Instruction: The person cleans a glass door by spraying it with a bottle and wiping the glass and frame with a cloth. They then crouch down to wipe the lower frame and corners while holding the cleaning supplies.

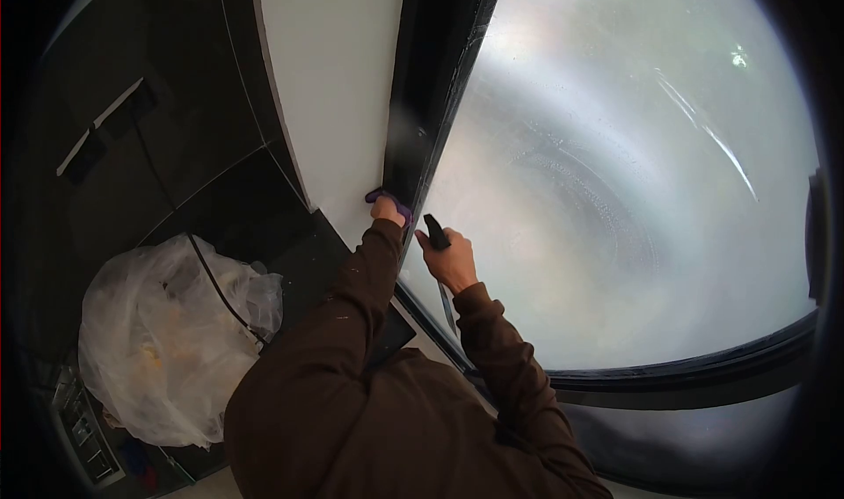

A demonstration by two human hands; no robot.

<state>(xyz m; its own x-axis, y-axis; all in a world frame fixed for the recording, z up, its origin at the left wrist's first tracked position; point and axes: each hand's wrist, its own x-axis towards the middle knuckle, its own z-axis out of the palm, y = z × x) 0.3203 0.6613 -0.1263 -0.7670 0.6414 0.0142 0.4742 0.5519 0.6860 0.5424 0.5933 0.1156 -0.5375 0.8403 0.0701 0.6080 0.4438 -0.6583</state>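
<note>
My left hand [388, 210] is closed on a purple cloth [403, 212], which it presses against the dark frame [420, 121] beside the window. Just to the right, my right hand [450, 260] grips the black handle [435, 232] of a tool whose thin, long part runs down beside my wrist; the rest of it is hard to make out. Behind my right hand stands the large frosted-looking glass pane [563, 235], with curved wet streaks and small droplets on it.
A clear plastic bag [176, 341] with unclear contents sits at the lower left, with a black cable [207, 270] across it. White wall [334, 68] borders the frame. A metal floor grate [86, 429] lies at the bottom left. The dark sill [686, 371] curves below the glass.
</note>
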